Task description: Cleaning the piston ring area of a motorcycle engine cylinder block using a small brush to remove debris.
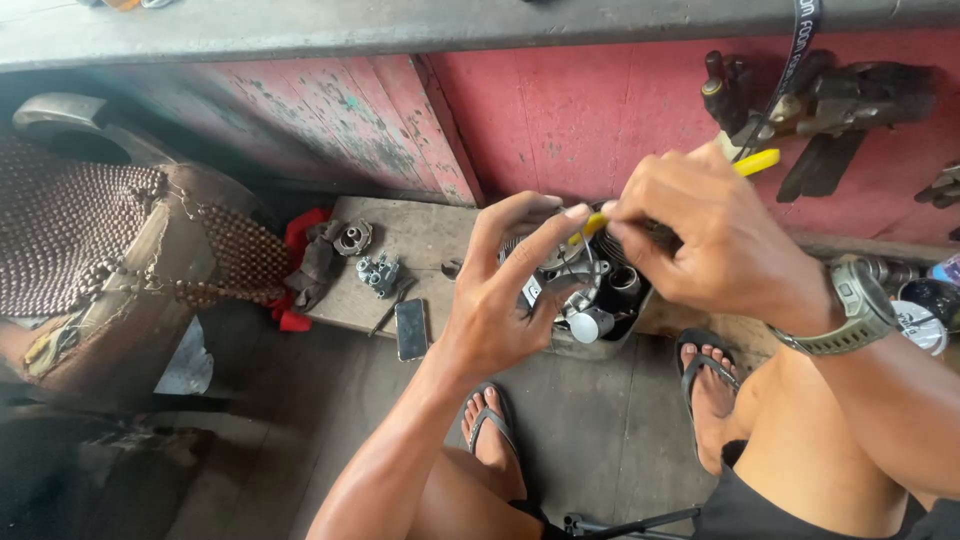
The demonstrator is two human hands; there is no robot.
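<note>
Two hands on a yellow tool.
Right hand (715,235) grips the yellow-handled tool (757,161); left hand (505,295), half-open, pinches its tip above a tray of engine parts (600,320).

Worn on the head, looking steeply down and forward over bent knees and sandalled feet. Close to both hands (620,270), which fill the middle of the frame. Faces the low wooden board (420,235) on the floor and the red wall (580,110) behind it. Single view only, nothing shared with another.

Soft daylight, dim blurred left edge
</note>
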